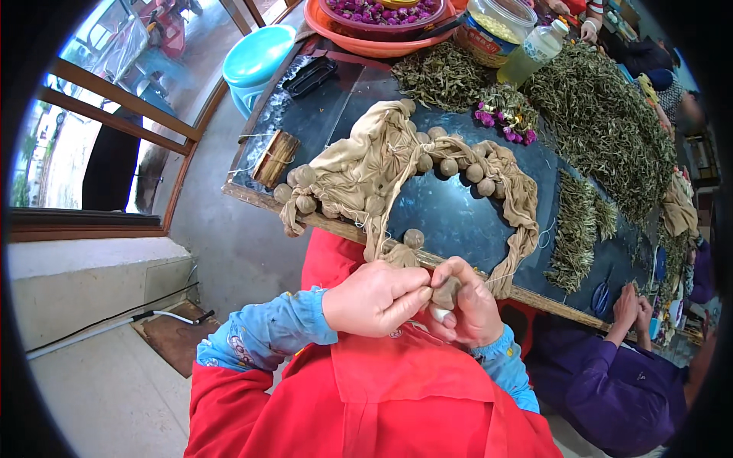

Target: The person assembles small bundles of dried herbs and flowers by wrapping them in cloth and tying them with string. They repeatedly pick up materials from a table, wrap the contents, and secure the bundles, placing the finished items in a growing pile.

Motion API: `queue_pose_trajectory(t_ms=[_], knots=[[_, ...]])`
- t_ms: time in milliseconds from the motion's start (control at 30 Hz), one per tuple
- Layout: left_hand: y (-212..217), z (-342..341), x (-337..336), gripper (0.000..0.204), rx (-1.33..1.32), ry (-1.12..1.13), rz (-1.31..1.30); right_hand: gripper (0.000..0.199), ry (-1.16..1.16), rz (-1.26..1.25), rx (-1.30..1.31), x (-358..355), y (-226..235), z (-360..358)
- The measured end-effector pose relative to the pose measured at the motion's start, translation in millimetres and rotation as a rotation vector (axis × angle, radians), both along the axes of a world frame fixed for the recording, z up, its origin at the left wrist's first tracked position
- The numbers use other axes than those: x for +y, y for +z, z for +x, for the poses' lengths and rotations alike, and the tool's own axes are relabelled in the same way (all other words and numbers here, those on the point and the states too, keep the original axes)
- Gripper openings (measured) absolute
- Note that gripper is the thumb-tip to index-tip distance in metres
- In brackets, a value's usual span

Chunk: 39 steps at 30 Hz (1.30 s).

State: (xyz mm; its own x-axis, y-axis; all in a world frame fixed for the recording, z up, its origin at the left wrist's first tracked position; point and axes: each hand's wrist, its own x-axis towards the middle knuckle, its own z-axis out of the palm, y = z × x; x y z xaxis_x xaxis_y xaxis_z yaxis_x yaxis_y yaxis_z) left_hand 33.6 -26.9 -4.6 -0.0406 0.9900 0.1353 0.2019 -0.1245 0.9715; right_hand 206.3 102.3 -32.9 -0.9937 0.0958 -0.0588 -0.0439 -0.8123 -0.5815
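Note:
A long tan cloth [359, 164] lies bunched and twisted on the dark table, with several round balls bound into it. It curves to the right, and its end hangs over the front edge. Just above my hands is one brownish ball [413, 239]. My right hand [479, 311] is curled round a tan cloth lump [447, 288], with a white rounded thing [440, 313] below it. Close beside it, my left hand [376, 299] is closed with thumb and forefinger pinched; what lies between them is too small to make out. Thin pale strings hang from the cloth.
A string-wound wood block [276, 159] and black case [311, 75] lie left. Dried leaves [603, 114] cover the right, with scissors [601, 296] near a purple-sleeved person [611, 382]. A bottle [532, 53], jar [496, 30] and flower basin [366, 44] stand behind; a blue stool [259, 57] is left.

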Motion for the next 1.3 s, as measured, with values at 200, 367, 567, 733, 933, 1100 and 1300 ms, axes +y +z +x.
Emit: queue_pose_trajectory(t_ms=[200,367,567,733,933,1100,1300], knots=[[5.8,-21.7,4.1,0.027,-0.349,-0.17,-0.374,0.067,-0.179,0.55,-0.142,-8.6,15.1,-4.1],[6.4,-16.4,9.4,0.02,-0.163,-0.28,-0.277,0.036,-0.764,1.646,0.442,0.2,5.9,-26.5],[-38.6,-10.7,45.8,0.012,0.543,0.145,-0.065,0.022,-0.434,1.234,-0.409,27.8,-28.3,-47.4],[-69.8,-49.6,79.0,0.014,0.636,0.214,-0.064,0.019,-0.829,1.043,-0.732,60.4,-19.6,8.1],[-71.0,-109.6,132.8,0.016,0.913,0.518,0.084,0.016,-1.128,1.795,-1.078,136.8,-49.4,80.5],[21.1,-61.5,111.7,0.019,0.009,0.298,-0.339,0.016,-0.81,2.025,-1.424,164.6,-56.2,73.5],[-6.0,-39.5,71.2,0.033,-0.468,-0.054,-0.294,0.016,-0.699,2.084,-1.511,192.1,-70.5,70.7]])
